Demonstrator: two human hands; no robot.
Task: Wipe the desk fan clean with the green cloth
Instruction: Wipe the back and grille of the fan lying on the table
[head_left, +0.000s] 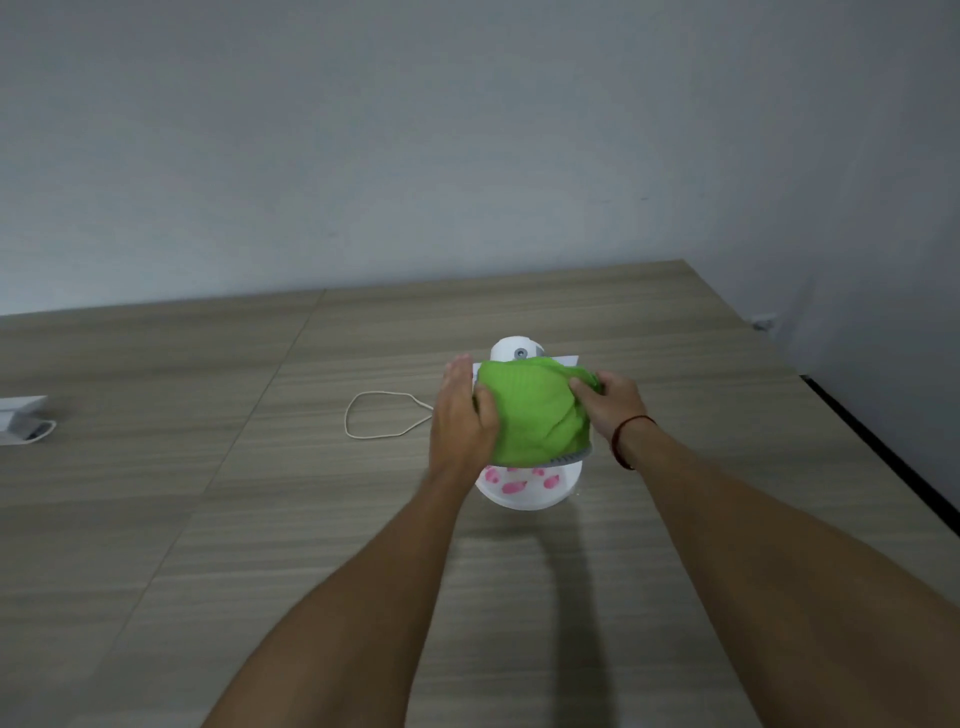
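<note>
A small white desk fan (524, 491) with pink marks on its base stands on the wooden table (260, 519). The green cloth (535, 415) is draped over the fan's head and hides most of its grille; only a grey rim shows below the cloth. My left hand (462, 415) presses against the cloth's left side, thumb on the fabric. My right hand (608, 405) pinches the cloth at its upper right corner. The fan's white motor housing (517, 349) pokes out behind the cloth.
A white cord (379, 415) loops on the table left of the fan. A white box with a cable (21, 418) lies at the far left edge. The table's right edge (883, 457) runs diagonally close to the wall.
</note>
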